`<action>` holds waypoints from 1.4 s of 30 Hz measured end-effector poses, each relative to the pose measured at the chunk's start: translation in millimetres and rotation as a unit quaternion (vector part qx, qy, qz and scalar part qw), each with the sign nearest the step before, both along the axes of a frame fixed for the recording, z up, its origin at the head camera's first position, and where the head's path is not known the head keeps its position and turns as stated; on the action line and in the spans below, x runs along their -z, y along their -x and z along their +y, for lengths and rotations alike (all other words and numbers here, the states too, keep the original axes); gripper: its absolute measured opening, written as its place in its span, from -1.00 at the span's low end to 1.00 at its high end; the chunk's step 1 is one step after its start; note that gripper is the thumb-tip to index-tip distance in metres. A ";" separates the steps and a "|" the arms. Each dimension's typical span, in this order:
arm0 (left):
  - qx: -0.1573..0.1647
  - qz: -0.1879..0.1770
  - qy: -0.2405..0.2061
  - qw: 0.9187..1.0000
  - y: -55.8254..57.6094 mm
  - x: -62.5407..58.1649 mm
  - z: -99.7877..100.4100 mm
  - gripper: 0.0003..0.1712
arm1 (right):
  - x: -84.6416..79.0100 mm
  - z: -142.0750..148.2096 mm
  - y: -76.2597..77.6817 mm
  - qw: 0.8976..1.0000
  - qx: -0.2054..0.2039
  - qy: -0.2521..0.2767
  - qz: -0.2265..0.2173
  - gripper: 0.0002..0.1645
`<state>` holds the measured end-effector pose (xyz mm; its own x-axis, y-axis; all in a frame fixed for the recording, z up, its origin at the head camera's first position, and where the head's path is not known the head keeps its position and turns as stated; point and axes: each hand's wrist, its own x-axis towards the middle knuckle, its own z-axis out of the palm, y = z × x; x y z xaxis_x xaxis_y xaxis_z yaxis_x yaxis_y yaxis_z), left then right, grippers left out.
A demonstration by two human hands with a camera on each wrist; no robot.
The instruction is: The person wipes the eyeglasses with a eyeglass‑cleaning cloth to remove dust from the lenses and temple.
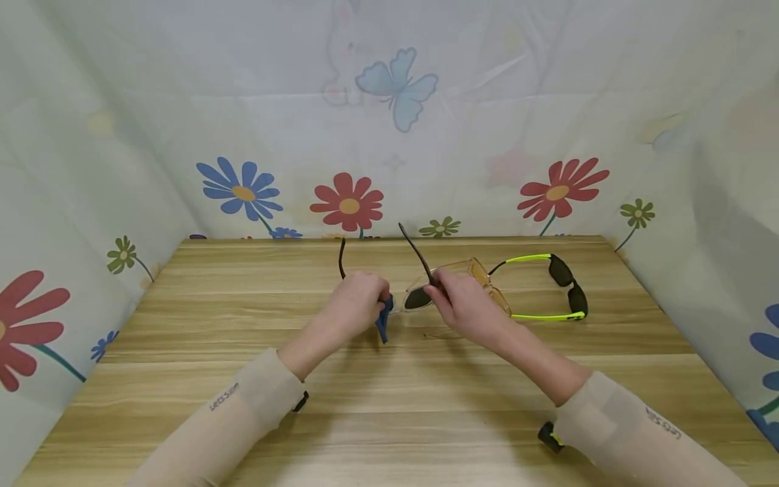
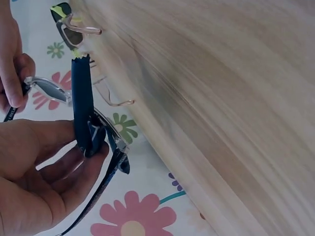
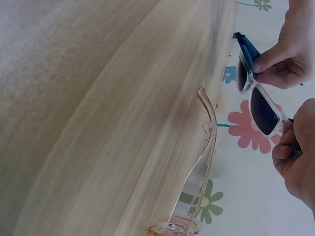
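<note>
Both hands hold a pair of sunglasses [image 1: 418,297] with a clear frame, dark lenses and dark temples, raised over the table. My left hand [image 1: 349,304] pinches a dark blue cloth [image 2: 82,101] folded over one lens, thumb on one side and fingers on the other. The cloth's end hangs below the fingers in the head view. At the opposite hinge, my right hand [image 1: 471,304] grips the sunglasses by the temple, which points away toward the back wall. In the right wrist view the uncovered lens [image 3: 264,110] shows between the two hands.
Glasses with a clear, amber-tinted frame [image 1: 500,299] lie on the wooden table [image 1: 389,419], partly behind the right hand. To their right are black sunglasses with neon-yellow temples [image 1: 560,270]. A flower-printed curtain [image 1: 274,122] stands behind the table and at both sides.
</note>
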<state>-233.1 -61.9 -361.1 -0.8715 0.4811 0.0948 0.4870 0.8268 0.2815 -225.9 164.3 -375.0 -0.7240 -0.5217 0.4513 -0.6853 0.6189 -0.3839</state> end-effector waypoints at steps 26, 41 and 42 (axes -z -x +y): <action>0.008 -0.031 -0.047 0.998 0.0 -8.1 -0.1 -0.96 | -7.4 -3.1 -4.0 0.999 -0.008 0.021 0.043 -0.90; -0.016 0.031 0.006 0.999 3.3 -4.1 -0.5 -0.81 | -6.5 -3.8 -5.9 0.999 -0.016 -0.005 0.030 -0.90; -0.018 0.035 0.012 0.999 3.5 -3.4 -0.9 -0.81 | -6.6 -3.7 -6.3 0.999 -0.017 -0.005 0.031 -0.90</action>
<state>-236.6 -62.8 -357.7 -0.8795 0.4531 0.1456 0.4755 0.8497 0.2279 -219.7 160.5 -368.4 -0.6767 -0.5508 0.4886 -0.7283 0.5984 -0.3341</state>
